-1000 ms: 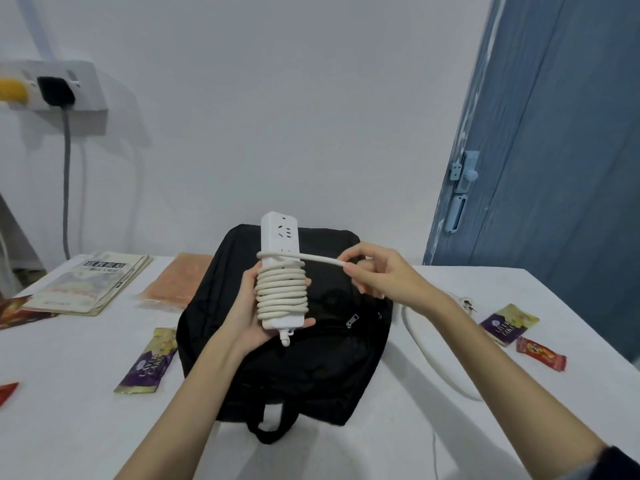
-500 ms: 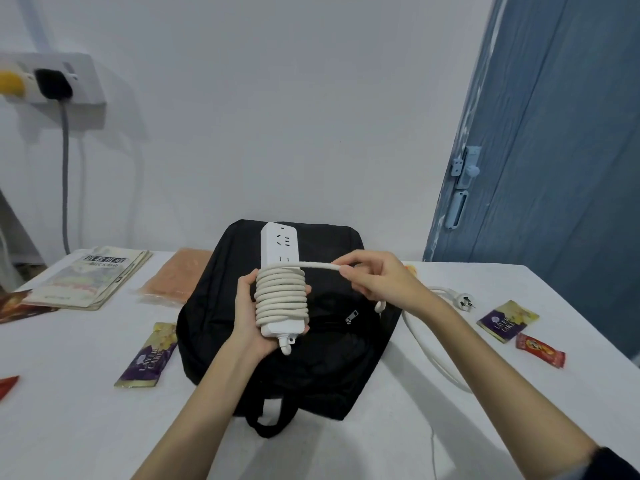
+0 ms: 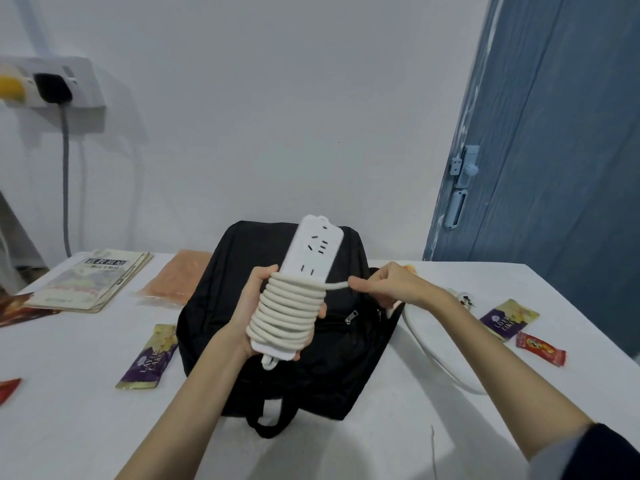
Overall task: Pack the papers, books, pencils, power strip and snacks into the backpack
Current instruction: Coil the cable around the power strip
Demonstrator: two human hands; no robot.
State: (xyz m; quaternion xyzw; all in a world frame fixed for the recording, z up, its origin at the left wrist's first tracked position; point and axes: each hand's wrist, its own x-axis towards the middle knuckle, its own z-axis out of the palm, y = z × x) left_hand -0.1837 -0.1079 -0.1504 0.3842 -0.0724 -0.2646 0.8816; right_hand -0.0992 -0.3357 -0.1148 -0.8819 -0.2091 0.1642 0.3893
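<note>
Head view, one entry per item.

Power strip [image 3: 313, 249]: one, white, hard plastic body, held tilted above the backpack [image 3: 284, 358]. The left hand [image 3: 251, 308] grips it round the lower half, fingers curled behind the coils. Likely rigid and moderately heavy for its size; best held across the body, over the winding, so the turns cannot slide off.

Cord [image 3: 287, 311]: one, thick, pale, about ten turns wound round the strip. The right hand [image 3: 384, 285] pinches the free run just beside the top coil. The remainder loops over the table [image 3: 346, 455] to the plug [image 3: 465, 299]. Judged springy and stiff enough to unwind if let go; the loose tail needs tucking.

Backpack: one, black, soft fabric, lying flat, front zip [image 3: 350, 317] closed; main opening not visible.

Snacks: two purple cake bars [image 3: 149, 358] [image 3: 507, 317], one red packet [image 3: 540, 348], a red wrapper corner [image 3: 8, 389] at the left edge. Light, crinkly, crushable.

Orange bag [image 3: 176, 278]: one, flat, contents unclear.

Books [image 3: 90, 282]: one thin stack, exact count not readable.

Pencils: none visible.
</note>
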